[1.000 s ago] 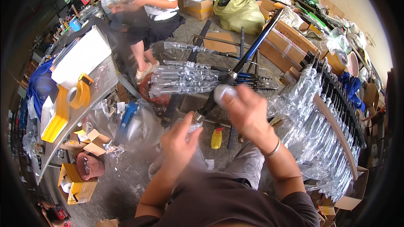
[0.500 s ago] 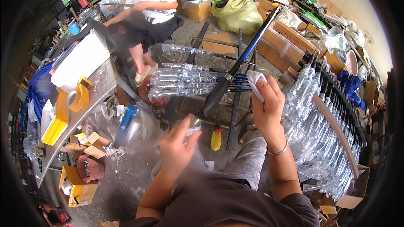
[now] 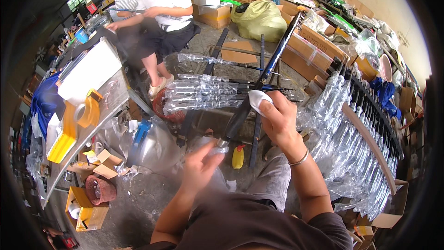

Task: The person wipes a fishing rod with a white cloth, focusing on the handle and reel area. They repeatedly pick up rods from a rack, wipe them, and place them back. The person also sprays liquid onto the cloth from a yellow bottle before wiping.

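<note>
Partly blurred left hand (image 3: 200, 164), rod (image 3: 259, 85) end hidden

Dressed in a dark brown short-sleeved shirt and grey trousers. Both forearms bare from above the elbow. Left hand (image 3: 200, 164) without any ring or glove. Right hand (image 3: 276, 119) also ungloved, with a thin silver bangle (image 3: 299, 159) around the wrist.
</note>
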`<state>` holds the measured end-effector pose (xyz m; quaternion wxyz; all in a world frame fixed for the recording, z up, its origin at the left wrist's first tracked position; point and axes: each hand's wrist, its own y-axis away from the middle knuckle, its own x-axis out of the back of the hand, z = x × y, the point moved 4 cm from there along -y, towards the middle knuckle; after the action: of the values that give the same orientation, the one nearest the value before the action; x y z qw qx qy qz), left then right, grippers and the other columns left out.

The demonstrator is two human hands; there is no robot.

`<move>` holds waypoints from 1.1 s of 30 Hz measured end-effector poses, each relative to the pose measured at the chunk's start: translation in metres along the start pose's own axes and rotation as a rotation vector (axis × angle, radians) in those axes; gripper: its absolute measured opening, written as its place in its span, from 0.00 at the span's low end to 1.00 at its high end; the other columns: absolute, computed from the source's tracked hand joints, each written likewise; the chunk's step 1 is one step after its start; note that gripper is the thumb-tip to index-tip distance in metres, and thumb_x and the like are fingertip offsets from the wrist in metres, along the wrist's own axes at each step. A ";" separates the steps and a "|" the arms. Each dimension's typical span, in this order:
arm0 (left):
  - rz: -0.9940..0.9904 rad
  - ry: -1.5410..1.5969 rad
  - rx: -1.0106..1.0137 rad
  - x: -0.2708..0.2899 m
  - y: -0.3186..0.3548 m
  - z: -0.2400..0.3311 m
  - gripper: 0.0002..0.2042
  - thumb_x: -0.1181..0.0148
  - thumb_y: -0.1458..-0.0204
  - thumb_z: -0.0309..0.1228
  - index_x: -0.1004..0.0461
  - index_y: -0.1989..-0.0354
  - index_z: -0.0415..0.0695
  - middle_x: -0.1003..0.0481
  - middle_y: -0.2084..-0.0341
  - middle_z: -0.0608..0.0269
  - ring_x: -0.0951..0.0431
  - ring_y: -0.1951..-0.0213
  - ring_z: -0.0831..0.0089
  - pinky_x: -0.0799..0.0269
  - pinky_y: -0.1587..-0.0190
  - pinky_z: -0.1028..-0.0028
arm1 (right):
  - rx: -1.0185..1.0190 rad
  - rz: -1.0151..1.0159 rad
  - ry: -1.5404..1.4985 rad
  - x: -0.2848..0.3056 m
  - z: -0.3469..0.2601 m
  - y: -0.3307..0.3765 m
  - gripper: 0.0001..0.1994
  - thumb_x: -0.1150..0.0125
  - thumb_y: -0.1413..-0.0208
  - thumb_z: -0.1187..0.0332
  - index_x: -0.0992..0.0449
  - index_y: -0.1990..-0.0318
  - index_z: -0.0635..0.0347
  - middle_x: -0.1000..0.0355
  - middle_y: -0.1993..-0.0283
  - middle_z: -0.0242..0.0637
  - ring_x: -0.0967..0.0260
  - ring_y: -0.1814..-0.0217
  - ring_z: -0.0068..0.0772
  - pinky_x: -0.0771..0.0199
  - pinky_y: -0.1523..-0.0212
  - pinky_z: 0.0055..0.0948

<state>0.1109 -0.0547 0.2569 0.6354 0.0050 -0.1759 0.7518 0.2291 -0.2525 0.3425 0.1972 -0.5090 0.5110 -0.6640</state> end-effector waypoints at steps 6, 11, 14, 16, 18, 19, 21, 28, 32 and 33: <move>-0.036 0.333 0.214 -0.001 0.005 -0.009 0.20 0.39 0.44 0.26 0.28 0.43 0.35 0.24 0.72 0.70 0.29 0.74 0.86 0.33 0.71 0.83 | -0.589 -0.081 -0.440 -0.012 0.018 0.038 0.14 0.39 0.50 0.77 0.25 0.54 0.60 0.32 0.70 0.35 0.33 0.75 0.31 0.32 0.76 0.26; -0.009 0.134 0.078 -0.003 -0.001 -0.006 0.19 0.38 0.45 0.25 0.28 0.44 0.36 0.22 0.70 0.67 0.26 0.74 0.83 0.31 0.72 0.81 | -1.270 0.012 -1.690 -0.016 0.007 0.029 0.15 0.46 0.35 0.62 0.30 0.49 0.64 0.28 0.65 0.34 0.31 0.72 0.22 0.30 0.76 0.23; 0.066 -0.148 -0.070 -0.005 0.000 0.001 0.19 0.37 0.46 0.25 0.27 0.46 0.36 0.21 0.68 0.58 0.21 0.73 0.74 0.28 0.71 0.76 | -1.286 -0.071 -1.713 -0.010 -0.002 0.018 0.14 0.46 0.35 0.60 0.30 0.53 0.63 0.26 0.65 0.35 0.29 0.73 0.22 0.28 0.77 0.23; 0.129 -0.342 -0.206 -0.008 -0.001 0.009 0.19 0.36 0.48 0.26 0.27 0.47 0.36 0.20 0.67 0.51 0.18 0.71 0.67 0.26 0.70 0.72 | -1.290 -0.117 -1.604 -0.012 -0.002 0.018 0.14 0.45 0.35 0.60 0.30 0.54 0.63 0.26 0.67 0.34 0.29 0.75 0.21 0.27 0.78 0.21; 0.144 -0.430 -0.313 -0.010 -0.001 0.011 0.19 0.36 0.49 0.22 0.28 0.47 0.34 0.23 0.71 0.52 0.22 0.73 0.68 0.28 0.70 0.73 | -1.294 -0.145 -1.484 -0.017 0.002 0.024 0.13 0.44 0.35 0.60 0.29 0.56 0.62 0.26 0.70 0.33 0.29 0.76 0.20 0.28 0.79 0.19; 0.153 -0.477 -0.369 -0.010 -0.001 0.012 0.20 0.37 0.50 0.20 0.28 0.48 0.33 0.24 0.73 0.52 0.25 0.74 0.69 0.29 0.70 0.73 | -1.299 -0.095 -1.451 -0.020 0.002 0.025 0.13 0.40 0.37 0.61 0.28 0.57 0.62 0.27 0.73 0.30 0.31 0.79 0.18 0.29 0.80 0.17; 0.112 -0.404 -0.317 -0.011 -0.001 0.015 0.19 0.36 0.49 0.23 0.27 0.48 0.34 0.22 0.70 0.51 0.20 0.72 0.67 0.27 0.70 0.72 | -1.246 -0.101 -1.441 -0.021 0.005 0.026 0.12 0.38 0.39 0.61 0.28 0.58 0.62 0.27 0.73 0.30 0.31 0.79 0.17 0.30 0.80 0.16; -0.169 0.140 0.171 -0.016 0.011 -0.014 0.19 0.39 0.46 0.25 0.28 0.44 0.37 0.24 0.72 0.67 0.29 0.76 0.83 0.33 0.74 0.80 | -1.197 -0.065 -1.579 -0.026 0.013 0.033 0.12 0.32 0.44 0.63 0.26 0.61 0.62 0.27 0.73 0.29 0.32 0.78 0.15 0.34 0.83 0.15; -0.337 0.509 0.369 -0.021 0.012 -0.017 0.26 0.41 0.41 0.43 0.32 0.42 0.34 0.30 0.81 0.65 0.34 0.82 0.81 0.40 0.80 0.79 | -1.122 -0.074 -1.728 -0.032 0.016 0.039 0.15 0.31 0.46 0.62 0.27 0.60 0.64 0.30 0.77 0.30 0.36 0.83 0.16 0.38 0.86 0.16; -0.390 0.603 0.433 -0.022 0.014 -0.020 0.27 0.42 0.41 0.44 0.33 0.41 0.34 0.31 0.81 0.64 0.35 0.83 0.80 0.41 0.80 0.78 | -1.102 -0.079 -1.748 -0.034 0.017 0.042 0.18 0.30 0.47 0.61 0.27 0.58 0.65 0.31 0.78 0.30 0.38 0.85 0.17 0.40 0.87 0.16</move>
<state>0.1058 -0.0720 0.2291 0.7733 -0.0489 0.1843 0.6047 0.2471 -0.2506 0.2884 0.2172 -0.8497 0.4056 0.2575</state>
